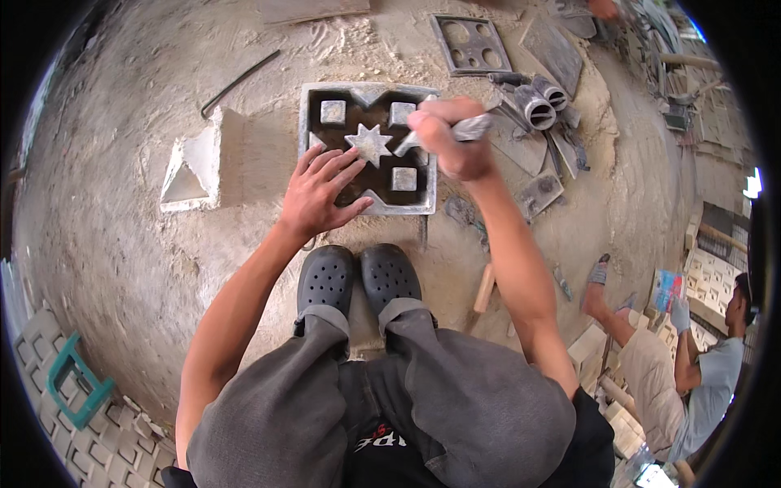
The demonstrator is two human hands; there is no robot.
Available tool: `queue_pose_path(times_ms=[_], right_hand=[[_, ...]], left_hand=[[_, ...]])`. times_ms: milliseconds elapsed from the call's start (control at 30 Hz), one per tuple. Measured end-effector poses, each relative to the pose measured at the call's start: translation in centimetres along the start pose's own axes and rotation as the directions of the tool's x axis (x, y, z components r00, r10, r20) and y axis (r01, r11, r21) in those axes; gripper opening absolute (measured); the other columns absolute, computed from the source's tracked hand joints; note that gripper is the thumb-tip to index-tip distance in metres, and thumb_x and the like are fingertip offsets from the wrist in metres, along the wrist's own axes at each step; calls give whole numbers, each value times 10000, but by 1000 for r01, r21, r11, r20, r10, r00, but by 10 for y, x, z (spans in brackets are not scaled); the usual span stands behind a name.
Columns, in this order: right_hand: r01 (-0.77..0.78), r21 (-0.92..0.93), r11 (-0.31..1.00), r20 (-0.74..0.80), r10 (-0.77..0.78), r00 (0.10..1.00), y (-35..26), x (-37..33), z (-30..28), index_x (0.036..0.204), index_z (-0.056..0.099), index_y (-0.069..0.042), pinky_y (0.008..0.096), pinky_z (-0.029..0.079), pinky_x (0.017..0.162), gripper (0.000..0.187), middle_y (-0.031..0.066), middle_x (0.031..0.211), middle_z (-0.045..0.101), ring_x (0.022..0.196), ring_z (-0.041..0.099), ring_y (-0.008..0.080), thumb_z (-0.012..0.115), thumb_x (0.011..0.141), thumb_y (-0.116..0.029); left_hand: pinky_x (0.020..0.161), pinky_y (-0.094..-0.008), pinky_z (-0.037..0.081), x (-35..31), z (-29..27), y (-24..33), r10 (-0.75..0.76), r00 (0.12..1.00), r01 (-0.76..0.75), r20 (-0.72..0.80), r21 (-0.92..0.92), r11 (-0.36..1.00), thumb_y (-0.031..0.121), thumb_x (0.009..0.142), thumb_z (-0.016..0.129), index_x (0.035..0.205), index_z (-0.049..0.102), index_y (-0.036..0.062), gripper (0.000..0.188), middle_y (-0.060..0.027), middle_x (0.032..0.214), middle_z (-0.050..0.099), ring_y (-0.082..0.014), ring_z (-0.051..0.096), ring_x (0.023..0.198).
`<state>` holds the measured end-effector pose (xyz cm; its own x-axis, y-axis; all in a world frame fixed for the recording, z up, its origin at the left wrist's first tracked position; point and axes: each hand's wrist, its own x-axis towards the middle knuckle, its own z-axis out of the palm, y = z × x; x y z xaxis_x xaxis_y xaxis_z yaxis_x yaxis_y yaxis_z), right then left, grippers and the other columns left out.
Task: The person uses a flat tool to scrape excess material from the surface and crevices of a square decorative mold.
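Your left hand (319, 198) is open, fingers spread over the near-left part of the grey block mould (399, 208), which lies on the floor beyond your clogs (327, 275). Your right hand (457, 153) grips a blurred pale-grey tool (474, 127) over its right side. A hasty stroke could glance off the star-shaped core (370, 145) into your left fingertips, or chip its points.
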<state>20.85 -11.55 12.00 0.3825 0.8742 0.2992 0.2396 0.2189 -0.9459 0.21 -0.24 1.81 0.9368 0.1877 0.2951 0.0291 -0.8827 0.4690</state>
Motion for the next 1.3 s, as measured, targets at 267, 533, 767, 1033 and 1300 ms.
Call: queue_pose_path(times_ms=[267,533,767,1033,1300], right_hand=[[-15,-61,998,27,16,999,-7,-9,6,546,383,-24,320,246,430,381,13,499,324,472,307,91,591,854,-110],[23,289,957,-303,69,950,-55,8,5,655,570,8,234,284,417,255,-30,537,476,449,392,44,564,899,-64],[25,304,952,-614,176,769,-93,-4,26,570,398,-76,262,225,378,374,-34,480,341,385,281,62,512,926,-78],[-4,81,997,-795,67,603,-77,-5,30,541,305,-128,277,219,395,480,-35,462,303,388,221,76,514,972,-147],[45,100,994,-810,55,584,-76,-8,26,560,343,-111,269,202,396,469,-42,473,321,400,236,60,530,988,-160]], left_hand=[[1105,-444,339,-3,1,0,-7,1000,7,-7,-20,1000,444,788,728,1200,656,101,541,-63,1272,616,-251,564,1162],[1116,-439,333,-8,-3,-3,-35,999,35,4,-6,999,474,791,719,1205,656,106,557,-66,1285,613,-248,567,1168],[1122,-440,331,-9,-2,-3,-26,1000,26,-9,-12,1000,490,799,707,1208,655,106,563,-68,1295,611,-240,567,1171],[1119,-439,336,-8,-1,-2,-38,999,38,11,-1,999,497,810,693,1210,654,106,560,-68,1307,602,-244,552,1189],[1119,-439,336,-7,1,-4,-35,999,35,-5,-12,999,502,809,693,1204,657,108,559,-65,1299,609,-240,559,1181]])
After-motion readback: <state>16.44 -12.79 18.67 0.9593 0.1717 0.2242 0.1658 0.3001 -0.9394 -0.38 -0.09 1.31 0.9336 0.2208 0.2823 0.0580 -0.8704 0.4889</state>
